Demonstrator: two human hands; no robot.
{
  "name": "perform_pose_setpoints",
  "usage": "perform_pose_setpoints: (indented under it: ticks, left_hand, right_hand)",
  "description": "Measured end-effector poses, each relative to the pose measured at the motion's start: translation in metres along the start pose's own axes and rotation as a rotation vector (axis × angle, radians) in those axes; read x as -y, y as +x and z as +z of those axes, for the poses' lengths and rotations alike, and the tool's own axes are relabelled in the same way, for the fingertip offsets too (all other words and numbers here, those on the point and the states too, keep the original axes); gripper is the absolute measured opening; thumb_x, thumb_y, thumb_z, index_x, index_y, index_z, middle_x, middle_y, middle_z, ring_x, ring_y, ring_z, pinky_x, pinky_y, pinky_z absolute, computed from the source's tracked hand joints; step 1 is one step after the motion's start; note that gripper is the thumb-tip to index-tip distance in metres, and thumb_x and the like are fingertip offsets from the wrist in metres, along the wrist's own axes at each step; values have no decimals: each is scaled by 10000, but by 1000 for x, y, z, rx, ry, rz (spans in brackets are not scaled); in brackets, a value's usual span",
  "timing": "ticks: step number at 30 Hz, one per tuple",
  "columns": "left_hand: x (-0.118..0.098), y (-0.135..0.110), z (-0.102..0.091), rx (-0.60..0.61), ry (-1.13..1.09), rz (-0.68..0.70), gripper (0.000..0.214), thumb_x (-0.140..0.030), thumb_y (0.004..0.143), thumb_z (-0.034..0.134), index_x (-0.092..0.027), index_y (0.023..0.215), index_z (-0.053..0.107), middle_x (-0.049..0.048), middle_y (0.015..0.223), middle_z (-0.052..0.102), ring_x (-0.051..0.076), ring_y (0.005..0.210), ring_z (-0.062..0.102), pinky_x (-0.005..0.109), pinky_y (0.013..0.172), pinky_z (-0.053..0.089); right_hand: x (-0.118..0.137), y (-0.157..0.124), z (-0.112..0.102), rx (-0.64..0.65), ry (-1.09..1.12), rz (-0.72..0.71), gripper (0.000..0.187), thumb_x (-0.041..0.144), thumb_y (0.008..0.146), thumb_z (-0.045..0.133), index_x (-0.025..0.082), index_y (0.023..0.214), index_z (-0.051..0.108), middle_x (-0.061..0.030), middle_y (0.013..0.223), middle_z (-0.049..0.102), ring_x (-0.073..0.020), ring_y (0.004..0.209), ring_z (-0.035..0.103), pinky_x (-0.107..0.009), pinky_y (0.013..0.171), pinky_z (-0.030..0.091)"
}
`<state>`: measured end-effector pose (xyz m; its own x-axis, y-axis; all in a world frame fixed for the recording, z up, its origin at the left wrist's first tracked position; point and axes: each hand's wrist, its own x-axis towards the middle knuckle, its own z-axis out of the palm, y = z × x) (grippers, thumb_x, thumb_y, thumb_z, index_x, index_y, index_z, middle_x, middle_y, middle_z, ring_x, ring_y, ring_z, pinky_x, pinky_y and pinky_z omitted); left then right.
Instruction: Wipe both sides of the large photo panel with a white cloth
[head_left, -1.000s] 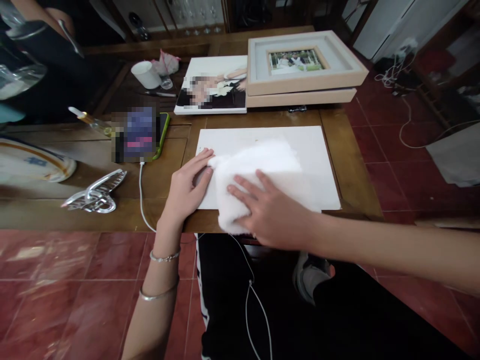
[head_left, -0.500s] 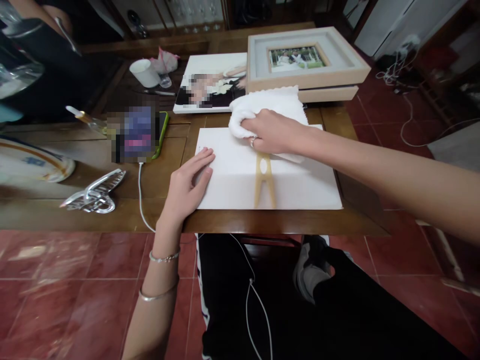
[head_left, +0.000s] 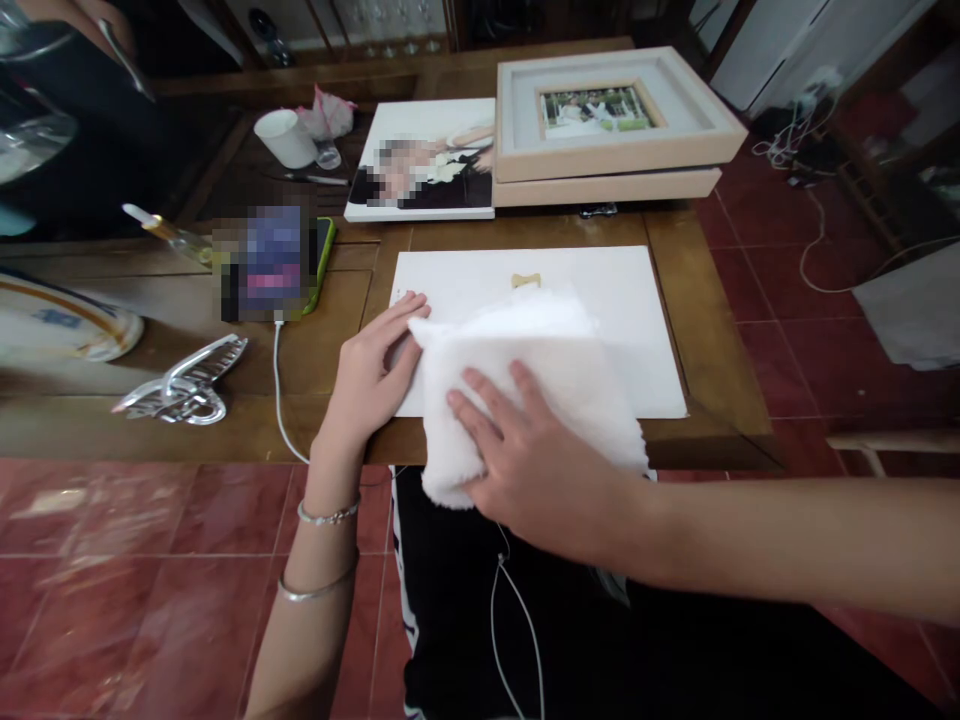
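Note:
A white flat board (head_left: 622, 300) lies face down near the front edge of the wooden table (head_left: 330, 350). A small wooden stand piece (head_left: 526, 281) shows on it near the far side. My left hand (head_left: 371, 375) rests flat on the board's left edge, fingers stretched out. My right hand (head_left: 525, 450) presses a fluffy white cloth (head_left: 525, 360) onto the board's near part, fingers spread on top of it. The cloth hangs past the table's front edge.
Two stacked picture frames (head_left: 607, 130) and a photo canvas (head_left: 424, 165) lie at the back. A phone in a green case (head_left: 274, 262) with a white cable, a silver hair clip (head_left: 180, 385), a plate (head_left: 60, 325), a white cup (head_left: 285, 138) stand to the left.
My right hand swept the cloth from the board's far edge back to its near edge, covering most of the wooden stand. The left hand stayed put.

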<state>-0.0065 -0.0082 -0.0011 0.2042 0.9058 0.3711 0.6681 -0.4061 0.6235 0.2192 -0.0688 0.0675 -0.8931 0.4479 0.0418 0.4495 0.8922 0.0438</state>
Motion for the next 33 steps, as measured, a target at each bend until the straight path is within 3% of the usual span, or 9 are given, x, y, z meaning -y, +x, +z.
perform_pose_setpoints:
  ticks: [3, 6, 10, 13, 16, 21, 24, 28, 33]
  left_hand:
    - [1, 0, 0, 12, 1, 4, 348, -272, 994, 537, -262, 1296, 709, 30, 1462, 657, 252, 1424, 568, 515, 1254, 416]
    - [1, 0, 0, 2, 17, -9, 345, -286, 996, 534, -249, 1288, 713, 41, 1448, 666, 248, 1408, 584, 502, 1240, 438]
    - [-1, 1, 1, -15, 15, -22, 353, -341, 1011, 555, -233, 1311, 707, 64, 1443, 669, 263, 1394, 597, 505, 1224, 451]
    - [-2, 1, 1, -9, 11, -20, 358, -358, 1016, 562, -237, 1322, 705, 59, 1430, 679, 266, 1401, 591, 515, 1234, 434]
    - [-2, 1, 1, -25, 3, -26, 343, -364, 1017, 581, -228, 1299, 720, 64, 1417, 688, 265, 1390, 601, 505, 1230, 441]
    - [-3, 1, 2, -31, -24, -30, 338, -375, 1024, 585, -213, 1285, 725, 80, 1423, 682, 257, 1395, 596, 502, 1238, 431]
    - [-4, 1, 2, -30, -22, -33, 346, -384, 1024, 584, -204, 1284, 725, 87, 1421, 681, 256, 1394, 598, 504, 1238, 429]
    - [-3, 1, 2, -26, 10, -37, 343, -389, 1021, 571, -242, 1290, 722, 51, 1419, 685, 253, 1393, 599, 520, 1232, 436]
    - [-1, 1, 1, -21, 4, -19, 338, -351, 1012, 563, -242, 1290, 722, 56, 1427, 679, 260, 1394, 598, 509, 1229, 450]
  right_hand:
    - [8, -4, -2, -16, 23, -31, 342, 279, 1034, 502, 177, 1087, 824, -244, 1449, 603, -472, 1358, 567, -744, 1018, 489]
    - [-4, 3, -1, 34, 58, -13, 325, 261, 1032, 507, 198, 1117, 815, -244, 1487, 573, -475, 1403, 522, -760, 1036, 455]
    - [-42, 25, 3, 144, 98, 88, 348, 214, 987, 579, 215, 1300, 730, -238, 1618, 433, -469, 1525, 350, -783, 1124, 328]
    - [-78, 46, 7, 214, 123, 154, 451, 157, 967, 564, 156, 1413, 625, -243, 1655, 369, -443, 1576, 243, -777, 1171, 242]
    - [-111, 66, 10, 180, 137, 186, 438, 120, 977, 489, 118, 1402, 595, -220, 1565, 480, -396, 1554, 297, -716, 1191, 255]
    - [-143, 83, 15, 104, 157, 316, 388, 125, 965, 438, 116, 1302, 631, -206, 1349, 613, -358, 1337, 543, -581, 1123, 395]
    - [-139, 83, 16, 95, 148, 314, 415, 89, 941, 438, 113, 1303, 640, -210, 1398, 597, -369, 1369, 517, -610, 1132, 379]
    - [-106, 68, 16, 121, 122, 255, 479, 84, 934, 508, 116, 1398, 626, -233, 1613, 436, -448, 1559, 269, -757, 1174, 248]
    - [-33, 33, 6, 115, 31, 176, 381, 216, 1049, 465, 153, 1311, 733, -277, 1569, 474, -495, 1488, 398, -782, 1101, 368]
